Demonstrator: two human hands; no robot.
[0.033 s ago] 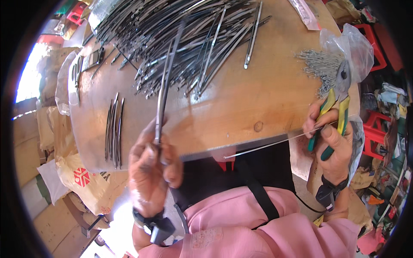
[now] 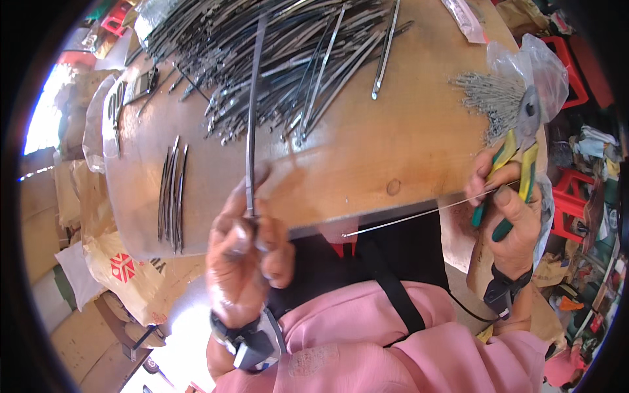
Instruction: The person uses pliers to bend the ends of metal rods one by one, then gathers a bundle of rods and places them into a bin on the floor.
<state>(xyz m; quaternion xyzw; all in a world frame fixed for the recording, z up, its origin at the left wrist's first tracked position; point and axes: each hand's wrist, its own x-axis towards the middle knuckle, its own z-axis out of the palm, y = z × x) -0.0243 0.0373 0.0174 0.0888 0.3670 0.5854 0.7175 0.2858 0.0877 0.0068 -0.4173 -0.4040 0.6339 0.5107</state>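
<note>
My left hand [image 2: 244, 259] is closed, pinching the lower end of a long thin dark metal strip [image 2: 252, 118]. The strip stands nearly upright in the view, its upper part overlapping a big heap of similar strips [image 2: 301, 62]. In my right hand [image 2: 514, 209] are pliers [image 2: 528, 121] with yellow and green handles, jaws pointing away from me. A thin wire [image 2: 413, 219] with a small hooked or looped tip is also gripped by that hand's thumb and fingers, reaching leftward past the table's front edge. Beyond the hand, a bundle of short grey wires [image 2: 488, 101] lies next to the plier jaws.
Several strips lie as a small separate group [image 2: 172, 196] on the wooden table [image 2: 367, 157] at left. Scissors [image 2: 116, 108] are near the left edge. A clear plastic bag [image 2: 547, 72] sits at the right corner, with red stools [image 2: 570, 203] beyond.
My left hand has shifted a little to the right, and its strip stands straighter. My right hand, with the pliers and wire, has moved very slightly to the right.
</note>
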